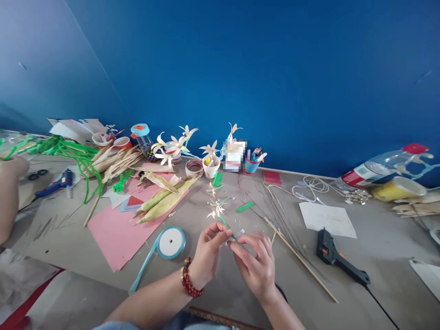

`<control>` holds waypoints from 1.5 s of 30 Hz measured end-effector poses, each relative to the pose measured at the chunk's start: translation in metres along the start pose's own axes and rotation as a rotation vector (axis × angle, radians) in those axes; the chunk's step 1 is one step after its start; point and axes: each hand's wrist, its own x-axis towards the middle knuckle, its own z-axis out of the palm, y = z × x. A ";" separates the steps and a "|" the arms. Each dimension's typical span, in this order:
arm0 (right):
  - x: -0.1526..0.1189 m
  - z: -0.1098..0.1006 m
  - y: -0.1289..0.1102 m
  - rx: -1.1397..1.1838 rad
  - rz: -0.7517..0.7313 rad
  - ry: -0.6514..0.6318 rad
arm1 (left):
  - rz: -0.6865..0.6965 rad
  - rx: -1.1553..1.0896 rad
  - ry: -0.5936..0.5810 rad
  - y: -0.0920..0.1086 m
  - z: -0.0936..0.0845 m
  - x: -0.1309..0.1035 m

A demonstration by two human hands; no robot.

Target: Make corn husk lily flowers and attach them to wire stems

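My left hand (210,250), with a red bead bracelet on its wrist, pinches a thin green stem (225,223) between thumb and forefinger. A pale flower (217,209) lies at or near the stem's upper end, just beyond my fingertips. My right hand (255,261) closes its fingertips on the lower end of the same stem, close to the left thumb. A small whitish piece shows beside the fingertips. More small pale petals lie above on the table. Left of my left hand sits a roll of light blue ribbon (171,242).
Pink paper (113,233) and corn husks (168,201) lie left. Finished flowers (178,145) stand at the back. Right are a wooden stick (302,261), wires, a black glue gun (340,259) and a plastic bottle (374,169). Another person's arm (8,197) shows at far left.
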 end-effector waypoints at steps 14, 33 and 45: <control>0.002 -0.002 0.002 -0.061 -0.042 0.034 | 0.007 0.054 0.006 0.001 0.002 -0.003; -0.002 0.003 0.007 0.015 0.033 0.112 | 0.006 0.074 0.024 0.001 0.002 -0.004; -0.007 0.008 0.002 0.249 0.333 0.103 | 0.021 0.093 0.007 -0.002 0.001 -0.004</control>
